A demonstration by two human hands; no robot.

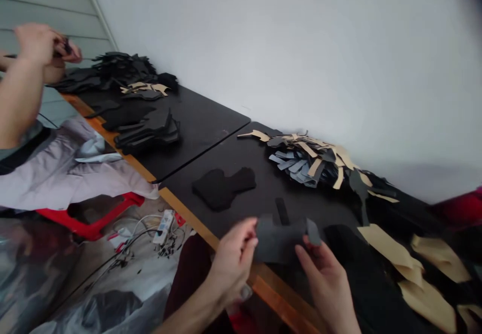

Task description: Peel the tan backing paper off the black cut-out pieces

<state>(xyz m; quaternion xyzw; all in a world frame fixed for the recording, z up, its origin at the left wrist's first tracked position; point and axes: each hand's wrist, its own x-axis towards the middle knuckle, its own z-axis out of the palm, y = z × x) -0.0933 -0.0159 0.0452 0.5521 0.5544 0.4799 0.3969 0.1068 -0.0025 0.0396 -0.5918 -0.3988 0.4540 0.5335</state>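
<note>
My left hand (pixel 237 251) pinches the left edge of a dark grey flexible sheet piece (pixel 278 241) above the front edge of the table. Its right end curls up, and my right hand (pixel 326 273) grips that end between thumb and fingers. Just beyond the sheet lies a small black strip (pixel 281 211). A black cut-out shape (pixel 222 188) with a narrower end rests flat on the dark table (pixel 248 143), farther to the left.
Toward the wall is a heap of grey and tan strips (pixel 312 158). Tan pieces (pixel 391 253) lie at right. Stacked black cut-outs (pixel 150 130) sit on the left tabletop. Another person's hands (pixel 45 45) work at far left. A power strip (pixel 163 227) and cables are on the floor.
</note>
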